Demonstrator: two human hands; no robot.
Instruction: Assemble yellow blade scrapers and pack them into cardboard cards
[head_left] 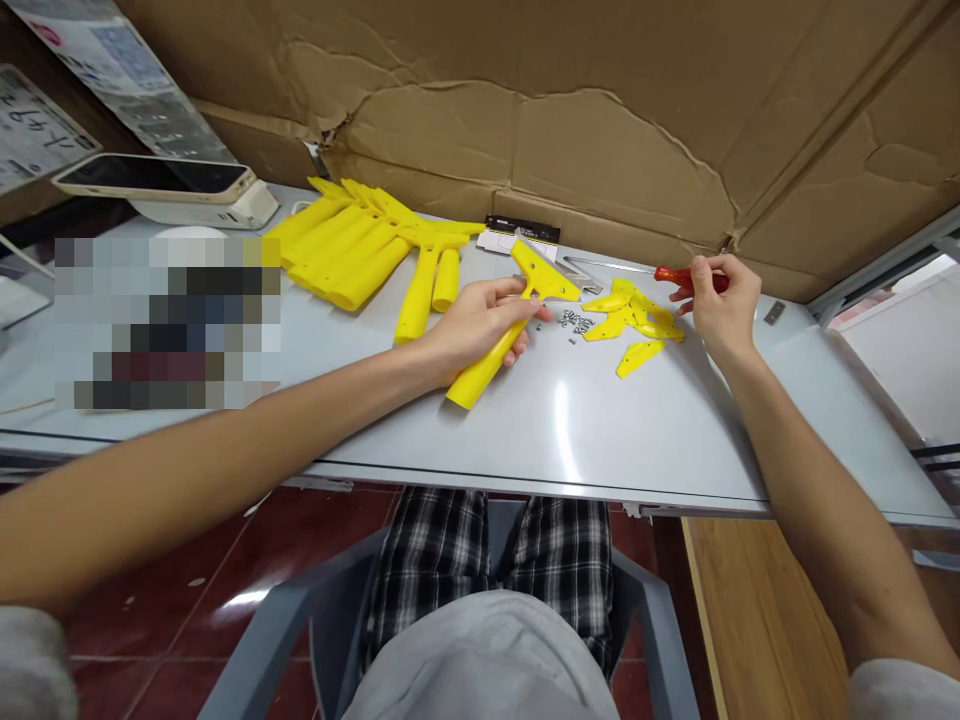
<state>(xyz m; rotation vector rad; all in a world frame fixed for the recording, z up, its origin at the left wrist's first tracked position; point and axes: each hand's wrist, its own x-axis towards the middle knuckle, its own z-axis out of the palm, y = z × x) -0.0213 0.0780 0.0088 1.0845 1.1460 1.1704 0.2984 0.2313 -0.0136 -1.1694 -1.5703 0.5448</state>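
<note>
My left hand (487, 325) is closed around the handle of a yellow scraper (487, 370), tilted with its wide head up and to the right. A grey metal blade edge shows along that head. In my right hand (724, 300) is a screwdriver (667, 274) with a red handle, its thin shaft pointing left above the table. Between the hands lie small silver screws (576, 322) in a loose heap and several flat yellow plastic pieces (634, 315). The screwdriver's tip is apart from the scraper.
Several yellow scraper handles (352, 250) lie in a row on the white table (637, 430), left of my left hand. A black-and-white box (517, 235) is near the cardboard wall (450, 130). A phone (161, 178) rests at the back left. A small metal plate (775, 313) lies at right.
</note>
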